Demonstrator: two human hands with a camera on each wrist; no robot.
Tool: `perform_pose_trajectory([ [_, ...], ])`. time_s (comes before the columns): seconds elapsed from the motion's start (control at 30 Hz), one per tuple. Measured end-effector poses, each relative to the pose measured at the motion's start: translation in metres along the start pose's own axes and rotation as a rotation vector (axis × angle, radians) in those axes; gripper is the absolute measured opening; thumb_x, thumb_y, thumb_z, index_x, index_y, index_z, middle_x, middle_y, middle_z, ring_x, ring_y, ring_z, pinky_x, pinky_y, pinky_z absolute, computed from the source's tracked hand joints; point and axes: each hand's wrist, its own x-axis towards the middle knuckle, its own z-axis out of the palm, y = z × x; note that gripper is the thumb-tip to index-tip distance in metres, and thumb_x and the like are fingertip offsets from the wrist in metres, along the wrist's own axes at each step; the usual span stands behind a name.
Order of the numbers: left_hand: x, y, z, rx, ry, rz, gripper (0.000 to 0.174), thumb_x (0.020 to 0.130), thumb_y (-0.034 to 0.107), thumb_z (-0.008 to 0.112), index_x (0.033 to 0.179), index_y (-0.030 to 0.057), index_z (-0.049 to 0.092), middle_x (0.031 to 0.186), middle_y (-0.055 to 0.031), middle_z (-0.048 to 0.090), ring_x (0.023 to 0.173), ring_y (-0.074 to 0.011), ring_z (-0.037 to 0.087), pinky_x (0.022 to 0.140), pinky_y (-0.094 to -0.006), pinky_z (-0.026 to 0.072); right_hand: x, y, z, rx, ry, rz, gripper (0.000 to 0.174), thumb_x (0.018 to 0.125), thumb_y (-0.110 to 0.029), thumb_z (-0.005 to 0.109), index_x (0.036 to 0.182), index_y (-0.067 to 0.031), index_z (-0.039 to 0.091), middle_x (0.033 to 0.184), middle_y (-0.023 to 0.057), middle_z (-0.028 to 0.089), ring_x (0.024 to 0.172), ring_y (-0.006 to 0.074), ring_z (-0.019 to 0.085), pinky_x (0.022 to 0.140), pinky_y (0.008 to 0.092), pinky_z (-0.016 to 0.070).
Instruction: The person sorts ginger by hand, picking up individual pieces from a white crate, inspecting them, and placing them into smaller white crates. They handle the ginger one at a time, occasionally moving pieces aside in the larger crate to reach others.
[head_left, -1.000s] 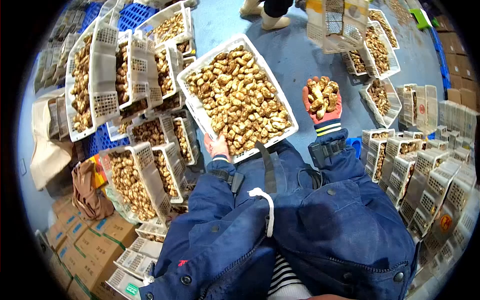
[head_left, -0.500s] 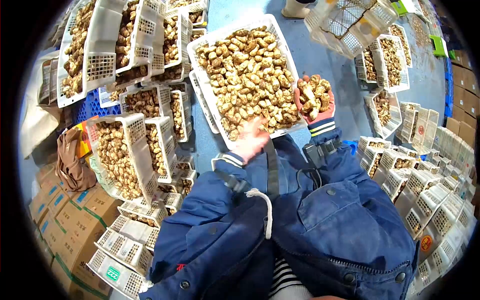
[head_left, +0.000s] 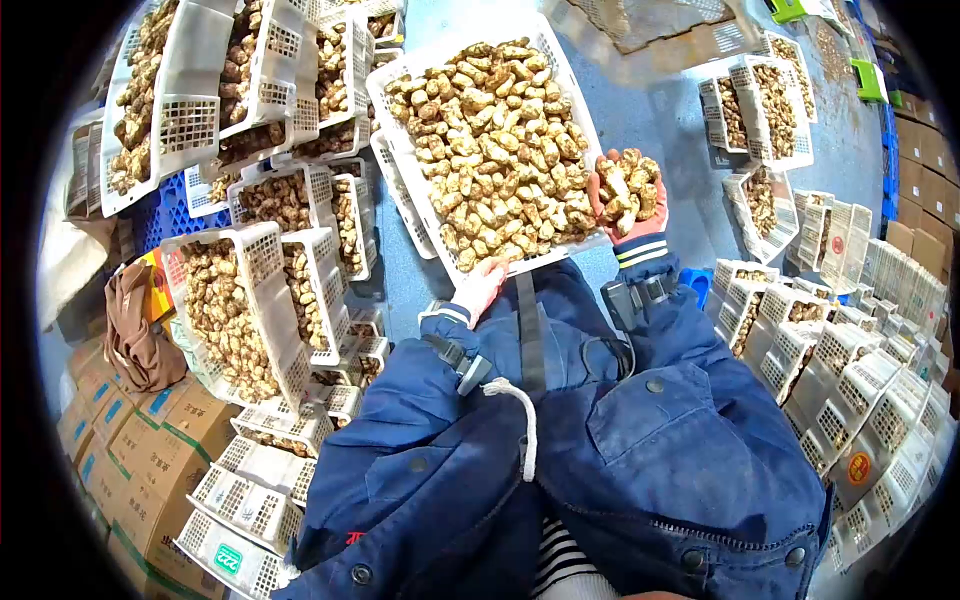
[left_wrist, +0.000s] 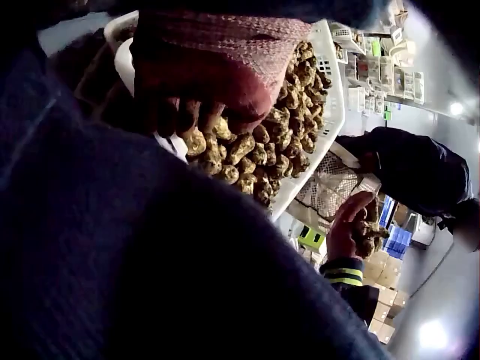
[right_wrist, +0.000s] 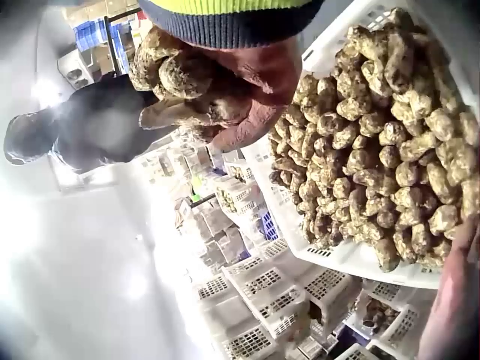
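Note:
A white plastic crate (head_left: pixel 415 205) full of knobbly brown-and-cream mushrooms (head_left: pixel 490 140) is tilted in front of the body. My left hand (head_left: pixel 480 286) grips its near rim, close to the near left corner. In the left wrist view, the fingers (left_wrist: pixel 251 105) of this gloved hand curl over the edge beside the mushrooms. Just off the crate's right side, my right hand (head_left: pixel 640 236) is palm up and cupped around several mushrooms (head_left: pixel 627 190). The right wrist view shows its fingers bent around this bunch (right_wrist: pixel 187 86), apart from the crate's contents.
Stacked crates of mushrooms (head_left: pixel 225 320) line the left, above cardboard boxes (head_left: pixel 160 480). More crates (head_left: pixel 850 380) stand along the right, others (head_left: pixel 775 110) at the back right. Blue floor (head_left: pixel 670 120) runs between them. Another person (left_wrist: pixel 420 161) stands beyond the crate.
The right hand with its mushrooms has come beside the crate's right edge. The left hand let go of the left corner, passed blurred over the near edge, and now holds the near rim.

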Motion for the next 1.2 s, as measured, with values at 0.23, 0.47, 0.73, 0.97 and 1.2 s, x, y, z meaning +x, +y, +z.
perform_pose_trajectory([
  [0.23, 0.002, 0.002, -0.005, 0.092, 0.131, -0.003, 0.027, 0.087, 0.022, 0.048, 0.108, 0.0054, 0.052, 0.086, 0.0009, 0.054, 0.076, -0.0097, 0.048, 0.065, -0.0224, 0.0392, 0.003, -0.004, -0.004, -0.029, -0.02, -0.001, 0.029, 0.085, -0.029, 0.049, 0.103, -0.0086, 0.059, 0.111, 0.0139, 0.056, 0.112, 0.0317, 0.046, 0.095, 0.0499, 0.0362],
  [0.47, 0.01, 0.001, -0.005, -0.152, 0.091, 0.059, 0.023, 0.088, 0.017, 0.046, 0.104, 0.0016, 0.051, 0.081, -0.0042, 0.053, 0.069, -0.0133, 0.05, 0.06, -0.0243, 0.04, 0.001, -0.009, 0.005, 0.021, -0.001, 0.015, 0.028, 0.084, -0.028, 0.048, 0.102, -0.0098, 0.06, 0.11, 0.0135, 0.057, 0.107, 0.0319, 0.049, 0.092, 0.0504, 0.039],
  [0.73, 0.017, 0.008, -0.011, -0.071, 0.165, 0.019, 0.023, 0.088, 0.019, 0.048, 0.106, 0.005, 0.053, 0.088, -0.0041, 0.057, 0.072, -0.014, 0.055, 0.065, -0.0262, 0.0457, -0.001, -0.026, 0.003, 0.074, -0.079, -0.019, 0.029, 0.085, -0.028, 0.049, 0.105, -0.0095, 0.058, 0.111, 0.0147, 0.056, 0.109, 0.0331, 0.049, 0.094, 0.0525, 0.0365],
  [0.97, 0.027, 0.012, -0.01, -0.073, 0.278, 0.053, 0.025, 0.086, 0.015, 0.049, 0.107, 0.0031, 0.054, 0.087, -0.0013, 0.057, 0.075, -0.0108, 0.052, 0.067, -0.0241, 0.0439, -0.005, -0.041, 0.002, 0.09, -0.118, -0.02, 0.029, 0.085, -0.029, 0.048, 0.106, -0.0108, 0.058, 0.112, 0.0131, 0.057, 0.108, 0.0318, 0.05, 0.094, 0.051, 0.0368],
  [1.2, 0.019, 0.028, -0.007, 0.0, 0.3, 0.056, 0.023, 0.089, 0.018, 0.047, 0.107, 0.0062, 0.053, 0.095, -0.0046, 0.058, 0.076, -0.0138, 0.054, 0.066, -0.0287, 0.0472, -0.004, -0.049, 0.0, -0.004, -0.115, -0.06, 0.029, 0.085, -0.03, 0.048, 0.104, -0.0096, 0.059, 0.109, 0.0134, 0.058, 0.105, 0.0317, 0.051, 0.093, 0.0503, 0.0377],
])
